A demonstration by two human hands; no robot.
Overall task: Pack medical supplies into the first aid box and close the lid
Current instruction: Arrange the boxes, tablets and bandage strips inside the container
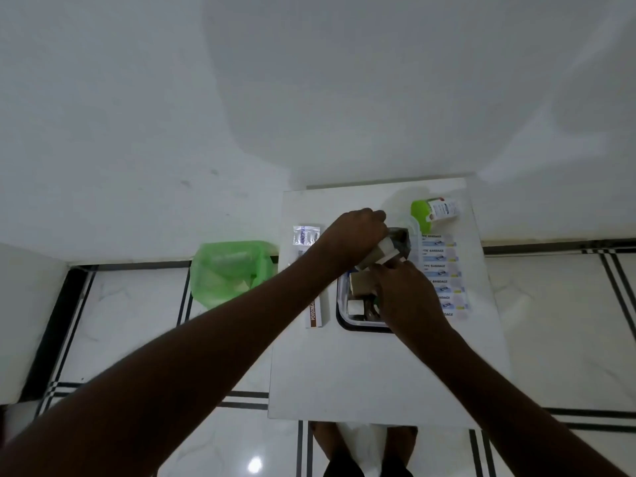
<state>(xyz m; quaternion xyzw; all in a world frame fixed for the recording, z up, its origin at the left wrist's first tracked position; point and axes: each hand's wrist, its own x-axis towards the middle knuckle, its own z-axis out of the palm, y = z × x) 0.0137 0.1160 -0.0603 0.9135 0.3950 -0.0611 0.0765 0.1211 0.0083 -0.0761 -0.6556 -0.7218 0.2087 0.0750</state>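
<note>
The first aid box (346,320), clear with a dark rim, sits open on the small white table (371,373). Small packets lie inside it. My left hand (354,232) is closed over a dark and white packet (392,247) at the box's far end. My right hand (406,297) reaches in over the box's right side, with its fingertips on the same packet. A strip of bandage packets (444,270) lies right of the box. A povidone carton (315,313) and a foil blister strip (304,235) lie to its left.
A green-capped bottle (435,211) lies at the table's far right corner, beside a clear lid (401,204). A green plastic bag (229,270) sits on the floor left of the table. The wall is close behind. My feet (364,452) stand at the near edge.
</note>
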